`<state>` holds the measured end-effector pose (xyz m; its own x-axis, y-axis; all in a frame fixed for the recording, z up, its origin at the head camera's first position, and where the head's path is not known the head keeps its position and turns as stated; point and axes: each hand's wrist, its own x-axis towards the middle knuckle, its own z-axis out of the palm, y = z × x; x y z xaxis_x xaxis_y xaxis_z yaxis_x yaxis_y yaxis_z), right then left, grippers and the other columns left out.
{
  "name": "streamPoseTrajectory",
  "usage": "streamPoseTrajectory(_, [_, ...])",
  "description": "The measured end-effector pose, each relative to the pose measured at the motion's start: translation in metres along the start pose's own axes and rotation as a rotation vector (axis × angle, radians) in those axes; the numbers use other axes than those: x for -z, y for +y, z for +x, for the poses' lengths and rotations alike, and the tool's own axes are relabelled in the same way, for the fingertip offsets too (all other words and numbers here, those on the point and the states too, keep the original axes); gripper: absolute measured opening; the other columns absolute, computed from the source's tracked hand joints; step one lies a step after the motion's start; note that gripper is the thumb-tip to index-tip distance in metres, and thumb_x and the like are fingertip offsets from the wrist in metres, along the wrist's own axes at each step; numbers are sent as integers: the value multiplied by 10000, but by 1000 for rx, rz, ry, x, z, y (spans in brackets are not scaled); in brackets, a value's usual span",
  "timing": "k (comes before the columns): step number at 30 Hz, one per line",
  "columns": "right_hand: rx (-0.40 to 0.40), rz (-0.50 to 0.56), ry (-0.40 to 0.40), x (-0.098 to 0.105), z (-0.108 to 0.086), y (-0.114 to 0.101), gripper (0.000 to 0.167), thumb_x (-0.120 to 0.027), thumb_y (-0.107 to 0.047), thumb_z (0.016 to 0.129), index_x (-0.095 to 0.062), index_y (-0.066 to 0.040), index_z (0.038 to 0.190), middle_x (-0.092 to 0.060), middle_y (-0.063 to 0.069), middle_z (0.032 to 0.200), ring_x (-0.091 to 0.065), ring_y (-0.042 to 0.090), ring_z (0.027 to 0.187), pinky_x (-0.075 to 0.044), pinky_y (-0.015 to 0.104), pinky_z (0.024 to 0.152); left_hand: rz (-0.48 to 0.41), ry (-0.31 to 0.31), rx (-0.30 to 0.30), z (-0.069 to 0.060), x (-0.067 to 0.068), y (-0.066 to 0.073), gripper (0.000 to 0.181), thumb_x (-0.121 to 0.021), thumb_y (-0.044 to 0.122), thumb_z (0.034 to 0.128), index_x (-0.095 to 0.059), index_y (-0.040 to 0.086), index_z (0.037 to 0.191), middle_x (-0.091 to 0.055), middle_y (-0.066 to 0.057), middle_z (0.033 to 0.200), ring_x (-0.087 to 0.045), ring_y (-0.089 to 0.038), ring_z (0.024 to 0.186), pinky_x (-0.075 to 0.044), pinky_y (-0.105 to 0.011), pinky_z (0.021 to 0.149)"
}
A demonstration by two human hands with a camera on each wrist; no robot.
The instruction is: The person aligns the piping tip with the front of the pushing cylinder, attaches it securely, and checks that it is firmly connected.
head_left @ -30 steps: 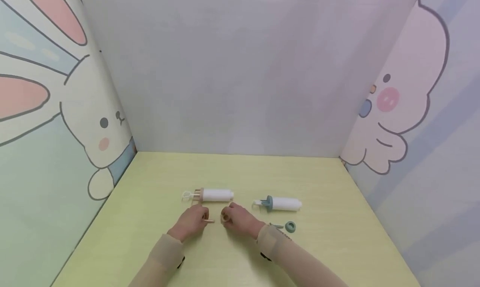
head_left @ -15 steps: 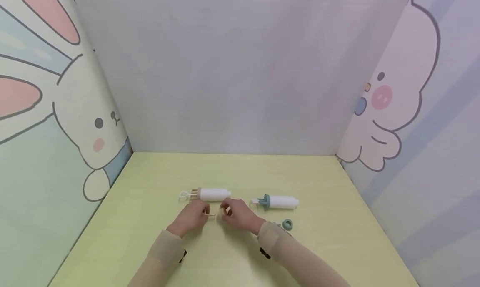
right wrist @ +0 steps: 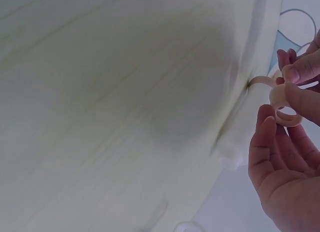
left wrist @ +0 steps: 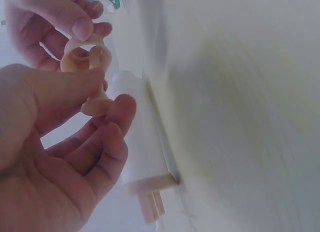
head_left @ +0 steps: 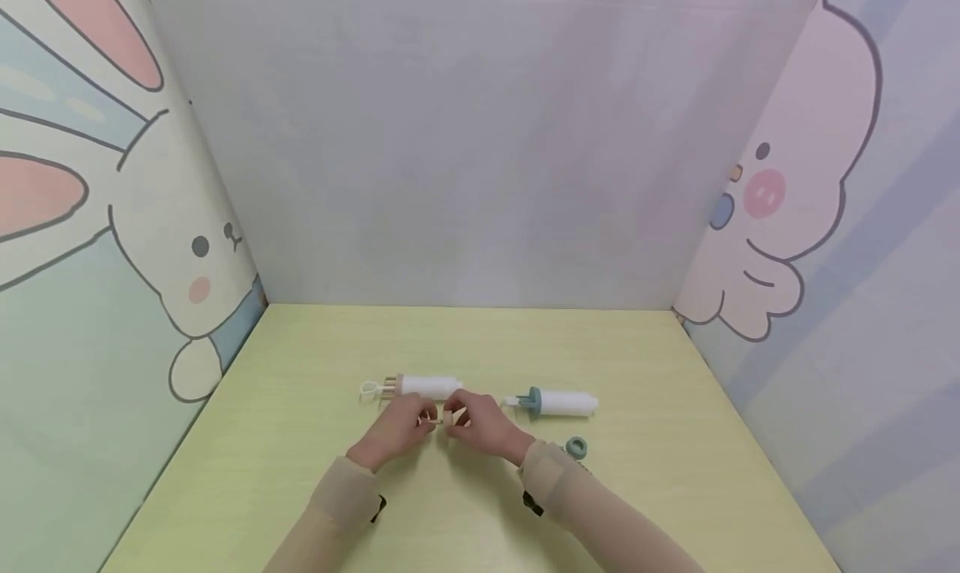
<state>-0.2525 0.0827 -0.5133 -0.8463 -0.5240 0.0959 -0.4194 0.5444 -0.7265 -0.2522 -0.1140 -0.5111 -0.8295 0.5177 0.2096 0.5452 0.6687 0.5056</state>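
Observation:
In the head view my left hand (head_left: 396, 430) and right hand (head_left: 483, 423) meet over the table. My left thumb and fingers pinch a small beige spout (left wrist: 97, 107), slim at one end and flared at the other. A beige ring cap (left wrist: 71, 62) is held between my right thumb and fingers. In the left wrist view the spout's slim end overlaps the ring's opening; I cannot tell whether it is inside. Just beyond my hands lies a white syringe-like tube (head_left: 430, 387) with a beige collar and a white looped handle.
A second white tube (head_left: 567, 403) with a teal collar lies to the right. A teal ring cap (head_left: 577, 448) sits beside my right sleeve, which mostly hides a small teal piece. Printed cartoon panels stand at both sides, and a pale wall (head_left: 472, 140) rises behind the table.
My left hand has moved right, closing the gap between spout and ring cap. The ring cap has been turned and lifted slightly away from me. The two tubes lie unmoved.

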Motion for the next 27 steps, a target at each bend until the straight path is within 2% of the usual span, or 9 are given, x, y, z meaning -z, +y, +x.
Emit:
streamPoseTrajectory(6, [-35,14,-5,4,0,-3,248,-731,-100,844,-602,-98,1055,-621,-13,1008,-630,99,816,-495,217,655,-14,47,-7,1,-3,5,72,-711,23,822,-665,77,812,-560,32,768,-523,-128,713,-457,-307,636])
streamPoseTrajectory(14, [-56,53,29,3,0,-2,263,-753,-73,816,-614,-109,1036,-635,-16,994,-628,84,780,-501,225,652,-2,95,-5,3,-7,9,83,-733,43,811,-684,110,809,-566,40,764,-517,-124,709,-457,-296,638])
streamPoseTrajectory(22, [-41,32,67,4,-2,-1,260,-754,-22,792,-622,-74,1009,-646,4,964,-633,108,787,-500,226,655,-33,109,-20,2,-9,13,144,-737,-11,771,-685,102,844,-566,21,769,-522,-142,704,-455,-289,633])
streamPoseTrajectory(27, [-23,24,75,4,-2,-1,214,-733,-18,804,-623,-60,983,-654,16,936,-644,137,793,-500,230,666,-91,110,2,1,-10,13,200,-734,-69,730,-628,67,832,-587,-13,787,-580,-154,712,-482,-265,634])
